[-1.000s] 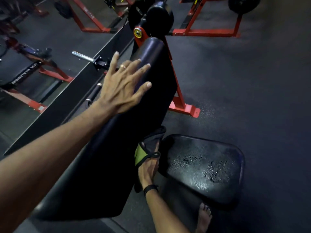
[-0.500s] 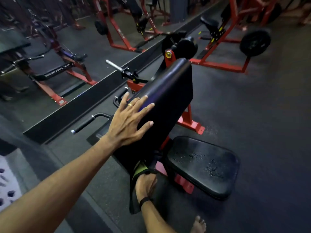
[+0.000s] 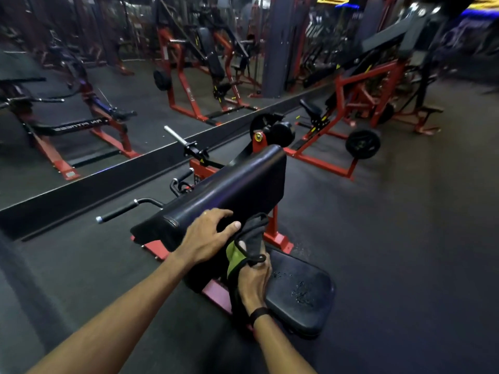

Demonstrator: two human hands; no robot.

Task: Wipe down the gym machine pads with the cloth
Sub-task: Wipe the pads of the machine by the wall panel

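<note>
A long black sloped arm pad point(image 3: 232, 184) on a red-framed machine runs from the middle of the view toward me. My left hand point(image 3: 206, 234) rests on its near lower end, fingers curled over the edge. My right hand point(image 3: 252, 279) grips a dark grey and green cloth point(image 3: 249, 238), held up against the pad's lower right edge, just right of my left hand. Below and to the right lies the black seat pad point(image 3: 299, 295), with wet specks on its surface.
A black handle bar point(image 3: 121, 210) and a chrome weight peg point(image 3: 175, 136) stick out on the machine's left. A wall mirror with a black base strip point(image 3: 94, 184) runs along the left. Another red machine with a weight plate point(image 3: 363, 144) stands behind to the right. Dark rubber floor surrounds everything.
The view has pulled back and up. My left hand slid down the pad from its upper part to the near lower end. My right hand raised the cloth to the pad's lower edge.
</note>
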